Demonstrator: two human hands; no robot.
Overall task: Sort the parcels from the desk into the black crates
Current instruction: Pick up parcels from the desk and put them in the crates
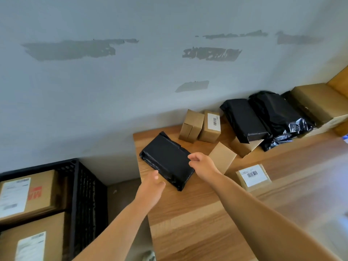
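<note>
Both hands grip a black parcel on the wooden desk.

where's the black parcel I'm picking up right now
In the head view the black parcel lies at the desk's left end, held between the left hand and right hand, with the black crate below left.

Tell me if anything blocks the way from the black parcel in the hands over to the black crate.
Nothing visible does. The black parcel sits at the desk's left corner, held between the left hand and right hand. The black crate stands on the floor just left of the desk, its top open, already holding cardboard boxes.
</note>
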